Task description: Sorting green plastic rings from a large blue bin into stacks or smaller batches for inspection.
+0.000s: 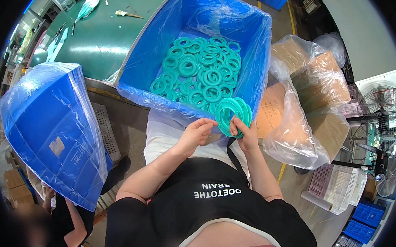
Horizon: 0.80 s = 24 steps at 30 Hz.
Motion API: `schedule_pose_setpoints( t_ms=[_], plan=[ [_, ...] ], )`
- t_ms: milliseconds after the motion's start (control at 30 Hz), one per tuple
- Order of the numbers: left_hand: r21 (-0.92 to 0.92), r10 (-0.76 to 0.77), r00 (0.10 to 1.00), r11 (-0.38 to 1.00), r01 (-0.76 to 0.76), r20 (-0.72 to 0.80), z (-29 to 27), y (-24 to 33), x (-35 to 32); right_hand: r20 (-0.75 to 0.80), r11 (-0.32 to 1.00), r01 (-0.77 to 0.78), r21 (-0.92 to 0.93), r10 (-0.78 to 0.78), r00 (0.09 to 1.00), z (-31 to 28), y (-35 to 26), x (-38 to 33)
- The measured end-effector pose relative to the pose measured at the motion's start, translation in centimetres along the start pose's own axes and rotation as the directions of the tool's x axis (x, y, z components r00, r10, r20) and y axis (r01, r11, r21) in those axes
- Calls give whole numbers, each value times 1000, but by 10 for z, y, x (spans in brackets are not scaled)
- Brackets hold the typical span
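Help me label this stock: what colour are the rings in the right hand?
Teal green; the rings in the right hand show best in the head view.

Rings [200, 72] piled in bin [252, 44] ahead of wearer; ring stack [246, 112] in R hand [247, 136] at bin's near edge, L hand [197, 133] just L of it. Table [99, 39] to bin's far L, w/ tool [129, 14] on it; 2nd bin [50, 126] nearer on L, co-worker [76, 228] at its near end. To R: boxes [324, 79] in plastic [292, 134], fan [381, 164] farther R, crate [338, 185] nearer wearer than boxes.
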<state>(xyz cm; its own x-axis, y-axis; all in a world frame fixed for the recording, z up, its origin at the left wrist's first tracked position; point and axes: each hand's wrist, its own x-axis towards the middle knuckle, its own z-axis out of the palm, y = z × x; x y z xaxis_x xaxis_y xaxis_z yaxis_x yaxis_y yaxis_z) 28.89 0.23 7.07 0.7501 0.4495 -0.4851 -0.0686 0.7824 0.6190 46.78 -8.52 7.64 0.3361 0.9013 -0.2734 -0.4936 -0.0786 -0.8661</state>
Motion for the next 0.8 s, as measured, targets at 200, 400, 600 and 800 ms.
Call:
schedule_pose_setpoints(
  t_ms=[200,400,600,800],
  plan=[
    [-15,-16,1000,1000,16,-5,-1,-2,-1,-1,999,20,-41,-20,1000,4,2,2],
    [-17,-12,1000,1000,12,7,-4,-3,-2,-13,1000,6,-3,-6,1000,1,2,1],
    [-35,19,1000,999,-19,-6,-5,5,-5,23,992,-4,122,1,1000,-9,4,2],
    [40,84,991,996,-80,-107,1,12,-6,199,888,-48,458,-50,979,-18,7,1]
  ],
)
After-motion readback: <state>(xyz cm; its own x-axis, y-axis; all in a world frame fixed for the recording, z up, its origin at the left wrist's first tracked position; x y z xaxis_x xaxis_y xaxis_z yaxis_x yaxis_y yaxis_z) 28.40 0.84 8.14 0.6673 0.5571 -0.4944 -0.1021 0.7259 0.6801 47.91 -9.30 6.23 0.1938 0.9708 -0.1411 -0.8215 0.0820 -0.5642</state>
